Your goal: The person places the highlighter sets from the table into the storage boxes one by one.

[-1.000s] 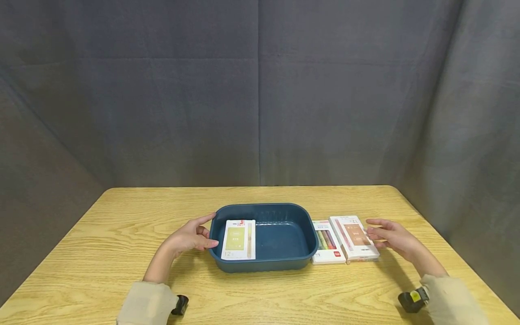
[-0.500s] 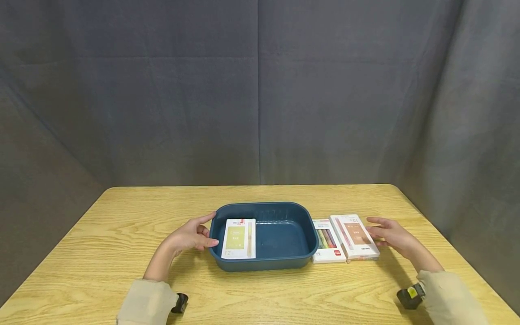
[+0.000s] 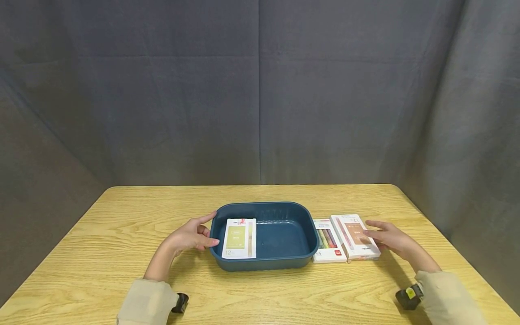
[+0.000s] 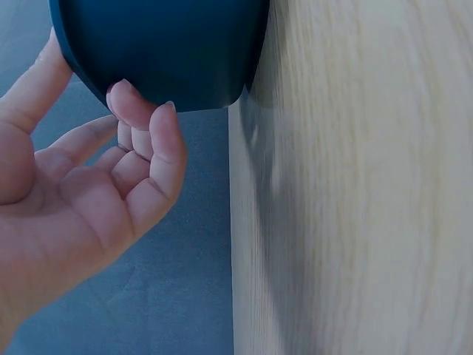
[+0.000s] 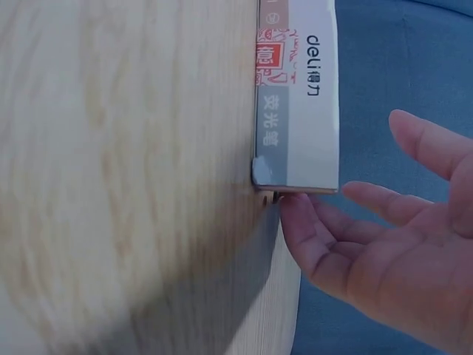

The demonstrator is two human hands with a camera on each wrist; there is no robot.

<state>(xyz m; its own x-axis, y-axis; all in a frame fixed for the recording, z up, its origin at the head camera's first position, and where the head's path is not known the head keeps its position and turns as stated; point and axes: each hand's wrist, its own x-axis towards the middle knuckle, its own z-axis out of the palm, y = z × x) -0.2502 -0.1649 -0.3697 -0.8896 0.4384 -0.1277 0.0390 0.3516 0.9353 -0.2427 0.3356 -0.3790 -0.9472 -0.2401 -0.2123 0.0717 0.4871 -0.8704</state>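
Observation:
At the left end of a dark blue plastic bin (image 3: 284,243), my left hand (image 3: 184,237) holds the rim between thumb and index finger. In the left wrist view its other fingers curl at the bin's outer wall (image 4: 162,52). A white pen box with a yellow-green label (image 3: 239,239) lies in the bin's left part. My right hand (image 3: 392,237) is beside a white highlighter box with an orange-brown label (image 3: 356,237), its fingers loosely bent. In the right wrist view, fingertips (image 5: 295,211) meet the lower edge of this highlighter box (image 5: 310,133); thumb and index stand apart.
Between the bin and the brown-labelled box lies a flatter white box with coloured pens in its window (image 3: 328,241). All stand on a wood-grain table (image 3: 260,293). Grey curtains (image 3: 260,99) hang behind and at both sides.
My right hand has edged slightly left, its fingertips now overlapping the brown-labelled highlighter box's right side more. My left hand and the bin have stayed in place.

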